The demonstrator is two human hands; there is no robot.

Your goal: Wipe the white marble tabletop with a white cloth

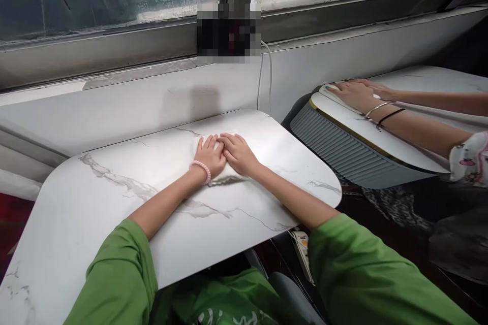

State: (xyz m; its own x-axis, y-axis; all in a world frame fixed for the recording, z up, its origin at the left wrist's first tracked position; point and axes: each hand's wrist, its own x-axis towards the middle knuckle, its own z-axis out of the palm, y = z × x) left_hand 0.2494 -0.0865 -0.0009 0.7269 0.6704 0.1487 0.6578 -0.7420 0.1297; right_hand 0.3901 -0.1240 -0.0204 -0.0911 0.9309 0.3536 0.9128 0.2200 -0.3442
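Observation:
A white cloth (pixel 227 175) lies on the white marble-patterned table (pixel 183 244), mostly covered by my hands. My left hand (pixel 211 155), with a pink beaded bracelet (pixel 202 168) at the wrist, rests palm down on it with the fingers stretched out. Beside it, my right hand (pixel 239 154) also presses flat on the cloth, its fingers extended. The two hands touch along the thumbs and index fingers. Both arms reach forward over the table's near edge.
To the right, another person's hands (pixel 354 94) lie on a pale cloth (pixel 335 95) on a second table (pixel 404 157) with ribbed grey sides. A window frame (pixel 152 43) runs behind, with a blurred-out dark object (pixel 229 35) and a white cable (pixel 270 71). Below sits a power strip (pixel 302 254).

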